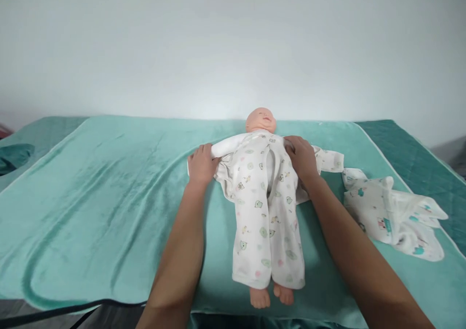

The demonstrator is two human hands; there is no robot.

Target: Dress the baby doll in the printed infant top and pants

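A baby doll [261,120] lies on its back on a teal blanket [109,198], head away from me and bare feet toward me. It wears a white printed romper [267,212], open down the front. My left hand [201,165] is closed around the doll's white-sleeved arm at the wrist end. My right hand [300,158] rests on the doll's other shoulder, its fingers curled into the romper's edge there.
A second white printed garment [395,212] lies crumpled on the blanket to the right of the doll. A darker green quilted cover [411,149] shows at the right edge. A white wall rises behind the bed.
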